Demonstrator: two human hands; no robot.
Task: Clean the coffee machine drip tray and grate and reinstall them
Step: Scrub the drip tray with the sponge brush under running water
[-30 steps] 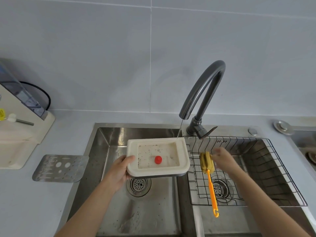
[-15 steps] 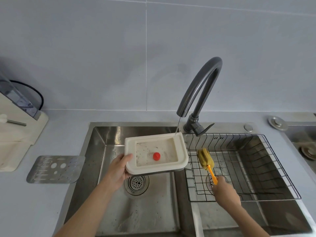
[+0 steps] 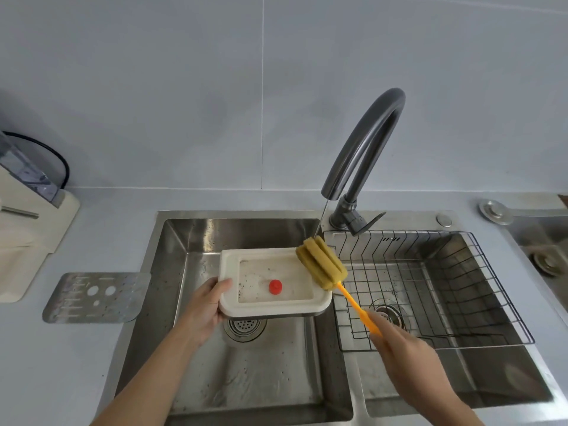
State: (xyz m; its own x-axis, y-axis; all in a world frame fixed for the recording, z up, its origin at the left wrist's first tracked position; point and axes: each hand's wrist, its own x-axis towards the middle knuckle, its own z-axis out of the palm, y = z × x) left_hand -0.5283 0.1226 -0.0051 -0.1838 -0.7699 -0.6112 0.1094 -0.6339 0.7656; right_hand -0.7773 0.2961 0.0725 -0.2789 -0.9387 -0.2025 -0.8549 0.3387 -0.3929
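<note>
My left hand (image 3: 205,309) grips the left edge of the white drip tray (image 3: 229,284) and holds it level over the left sink basin. The tray floor is speckled with dark grounds, and a small red float (image 3: 275,286) sits in it. My right hand (image 3: 399,345) holds the orange handle of a sponge brush (image 3: 321,265). Its yellow-green sponge head rests over the tray's back right corner, under a thin stream of water from the dark faucet (image 3: 365,149). The metal grate (image 3: 96,297) lies flat on the counter left of the sink.
A wire rack (image 3: 461,287) sits in the right sink basin over its drain. The cream coffee machine (image 3: 27,229) stands at the far left on the counter. A second sink with a metal stopper (image 3: 495,212) lies at the far right.
My right hand took the brush by its handle in the rack and lifted it left, bringing the sponge head onto the tray's right corner. The tray stayed in place.
</note>
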